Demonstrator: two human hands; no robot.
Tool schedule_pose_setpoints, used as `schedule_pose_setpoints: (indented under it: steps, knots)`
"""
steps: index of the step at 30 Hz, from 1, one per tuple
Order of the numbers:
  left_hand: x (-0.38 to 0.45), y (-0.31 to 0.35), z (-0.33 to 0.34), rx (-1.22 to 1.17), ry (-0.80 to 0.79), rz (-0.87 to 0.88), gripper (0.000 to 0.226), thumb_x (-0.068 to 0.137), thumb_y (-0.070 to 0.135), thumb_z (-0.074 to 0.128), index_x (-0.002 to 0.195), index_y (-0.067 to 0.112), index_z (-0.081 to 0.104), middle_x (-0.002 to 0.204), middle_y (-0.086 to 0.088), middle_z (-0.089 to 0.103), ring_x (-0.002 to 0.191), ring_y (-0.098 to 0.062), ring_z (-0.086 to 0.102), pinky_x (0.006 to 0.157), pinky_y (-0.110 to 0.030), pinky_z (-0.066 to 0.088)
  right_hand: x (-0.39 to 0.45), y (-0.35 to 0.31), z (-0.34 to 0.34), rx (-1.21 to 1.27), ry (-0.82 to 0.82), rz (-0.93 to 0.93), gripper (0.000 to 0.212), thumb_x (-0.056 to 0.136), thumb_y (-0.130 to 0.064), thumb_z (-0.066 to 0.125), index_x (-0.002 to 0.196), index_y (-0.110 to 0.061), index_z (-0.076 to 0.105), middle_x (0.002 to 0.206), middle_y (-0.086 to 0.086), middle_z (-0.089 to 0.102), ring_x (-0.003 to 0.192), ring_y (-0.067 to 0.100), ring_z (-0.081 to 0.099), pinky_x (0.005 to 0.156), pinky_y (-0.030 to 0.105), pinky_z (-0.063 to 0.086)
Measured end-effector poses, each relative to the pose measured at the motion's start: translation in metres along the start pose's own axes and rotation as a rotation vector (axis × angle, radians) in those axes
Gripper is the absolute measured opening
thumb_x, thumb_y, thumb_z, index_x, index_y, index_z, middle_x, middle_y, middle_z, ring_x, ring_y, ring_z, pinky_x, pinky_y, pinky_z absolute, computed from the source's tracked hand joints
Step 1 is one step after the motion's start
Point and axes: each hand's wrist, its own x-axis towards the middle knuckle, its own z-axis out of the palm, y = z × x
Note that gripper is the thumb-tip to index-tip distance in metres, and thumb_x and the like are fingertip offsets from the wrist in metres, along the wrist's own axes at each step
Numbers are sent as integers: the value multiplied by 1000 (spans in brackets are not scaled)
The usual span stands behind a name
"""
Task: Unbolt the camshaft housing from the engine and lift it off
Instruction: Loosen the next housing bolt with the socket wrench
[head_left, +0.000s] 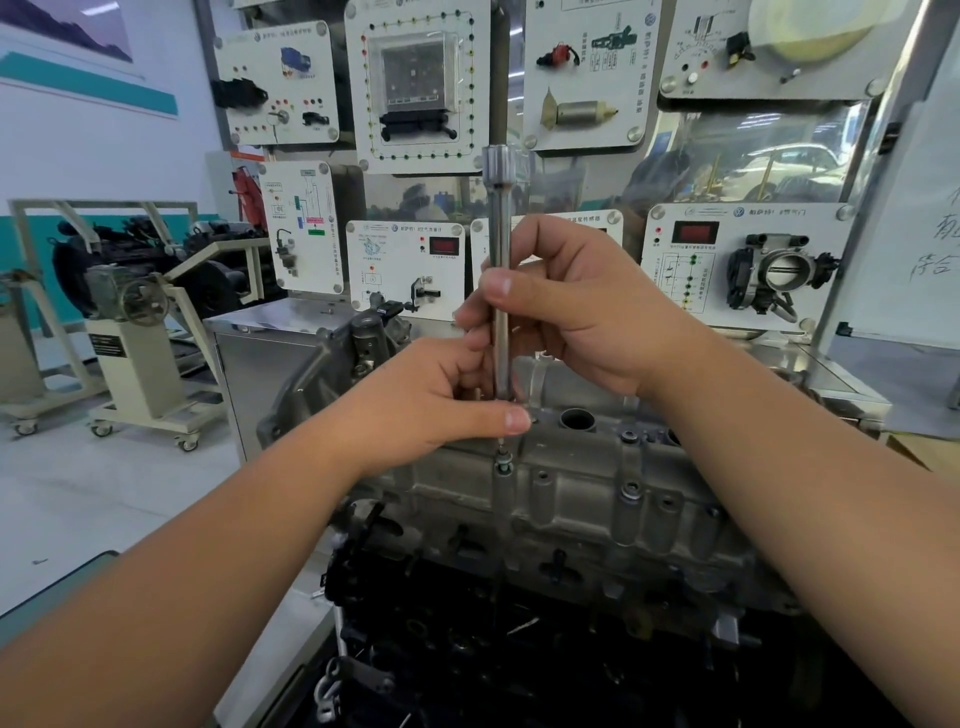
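The grey cast camshaft housing (582, 493) sits on top of the dark engine block (519, 649) in the lower middle of the head view. A long steel extension bar (500, 249) stands upright over a bolt (503, 461) on the housing's near edge. My right hand (561, 306) grips the bar at mid-height with thumb and fingers. My left hand (447, 400) pinches the bar's lower end just above the bolt. Another bolt (632, 489) sits to the right, and a round plug bore (576, 419) opens on top.
A display wall of white training panels (418, 85) stands right behind the engine, with a throttle body (779, 275) at the right. A steel cabinet (260, 364) is behind left. Another engine on a wheeled stand (135, 312) is at the far left.
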Motion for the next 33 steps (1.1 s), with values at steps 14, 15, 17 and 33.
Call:
schedule_pose_setpoints:
  steps: [14,15,17,33]
  knots:
    - [0,-4,4,101,74,10,18,72,50,74,87,41,75,86,12,73,82,-10,67,81,-23,52,1,1,2,-11,22,-22,15,86,-10,69,93,-11,56,77,11,75,65,22,72,62,34,60]
    - [0,-4,3,123,65,-5,15,71,52,73,83,43,75,80,12,68,77,-8,63,78,-23,50,1,2,2,-23,43,-42,15,86,-9,70,89,-11,55,76,11,75,65,23,72,62,35,61]
    - [0,-3,-1,110,20,-23,16,73,46,76,86,37,75,81,5,68,79,-9,63,78,-26,52,2,2,1,-25,48,-60,15,87,-7,69,85,-9,54,75,11,74,67,25,72,64,35,62]
    - [1,-5,1,114,52,-18,30,69,53,78,90,31,76,85,0,71,77,-20,65,81,-35,56,2,2,0,-10,35,-50,8,87,-9,66,90,-10,59,76,11,74,65,21,72,63,31,60]
